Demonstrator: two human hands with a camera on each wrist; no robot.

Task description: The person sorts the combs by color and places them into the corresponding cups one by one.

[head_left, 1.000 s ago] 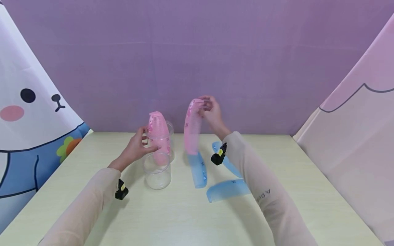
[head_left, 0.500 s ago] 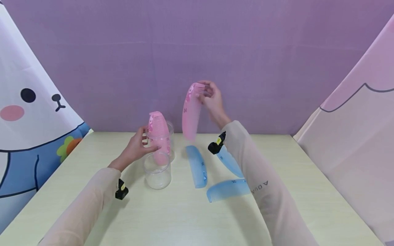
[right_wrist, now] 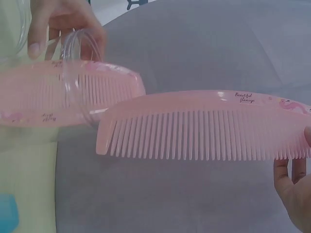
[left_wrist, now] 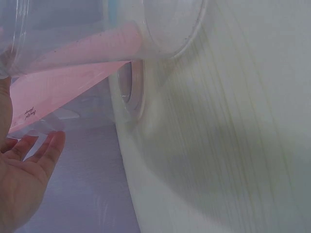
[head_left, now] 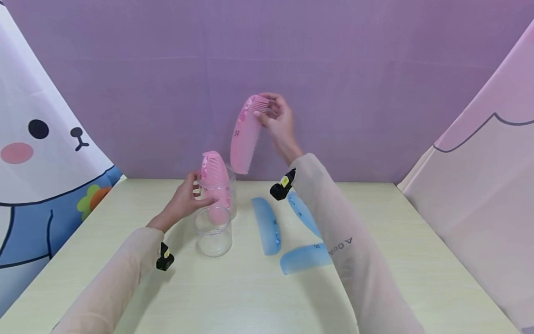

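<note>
My right hand (head_left: 280,123) pinches a pink comb (head_left: 244,139) near its upper end, raised against the purple backdrop. The comb tilts, its lower end close above and to the right of the rear clear plastic cup (head_left: 232,192). Its teeth and flamingo print (right_wrist: 294,106) show in the right wrist view. My left hand (head_left: 181,204) grips that rear cup, thumb in front and fingers behind its left side. Pink combs (head_left: 214,171) stand upright inside, tops above the rim. The left wrist view shows the fingers (left_wrist: 51,150) beside the cup wall.
A second clear cup (head_left: 214,246) stands just in front of the gripped one. Three blue combs lie on the table right of the cups: one upright in view (head_left: 264,227), one crosswise (head_left: 304,260), and one slanted (head_left: 303,212) partly under the right sleeve.
My right hand has lifted the pink comb off the table area over a blue comb and carried it up and left toward the rear cup. My left hand has stayed still.
</note>
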